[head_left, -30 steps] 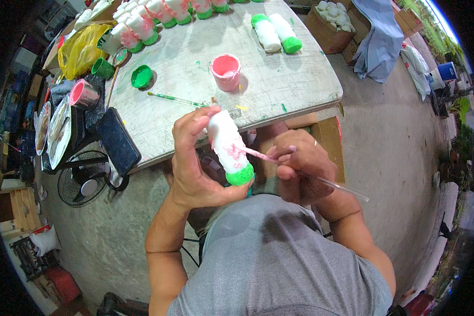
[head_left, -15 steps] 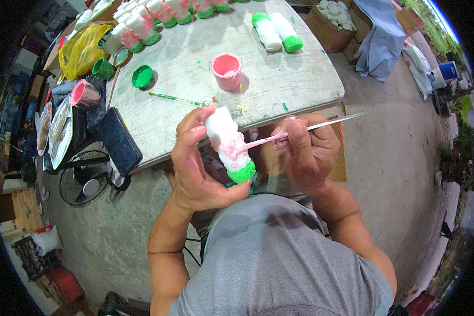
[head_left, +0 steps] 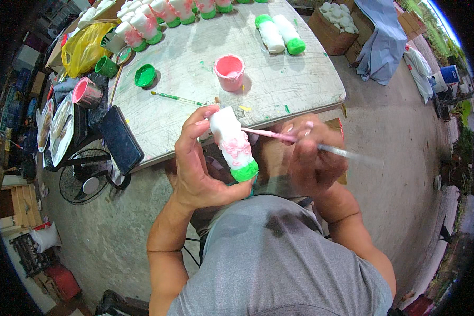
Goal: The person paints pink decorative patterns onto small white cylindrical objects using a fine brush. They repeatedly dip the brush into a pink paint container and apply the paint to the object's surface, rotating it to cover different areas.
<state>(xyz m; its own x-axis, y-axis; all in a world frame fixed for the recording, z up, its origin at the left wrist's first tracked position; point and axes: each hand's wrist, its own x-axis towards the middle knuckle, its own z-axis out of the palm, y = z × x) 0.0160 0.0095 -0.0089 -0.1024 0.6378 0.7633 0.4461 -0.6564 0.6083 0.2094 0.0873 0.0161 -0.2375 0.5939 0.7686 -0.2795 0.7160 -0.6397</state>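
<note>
White cylinder (head_left: 225,125) gripped by its ends, brush (head_left: 268,134) at its 2 o'clock side

The left hand (head_left: 194,171) spans the cylinder, fingers at its white top and thumb at its green end, with no slack showing. The cylinder lies toward 1 o'clock from that palm, its long axis tilted from 11 to 5 o'clock, pink daubs around its middle. The left hand is nearer; the right hand (head_left: 315,155), blurred, sits toward 3 o'clock, fingers curled around the brush, which points between 9 and 10. Whether the tip touches the cylinder, I cannot tell.

Farther out, at 12 o'clock on the table (head_left: 295,79), a pink cup (head_left: 229,84) holds pink paint. A shallow green cup (head_left: 146,83) at 10 is green inside. Between 1 and 2, beyond the table, a carton (head_left: 329,43) holds white rounded pieces.
</note>
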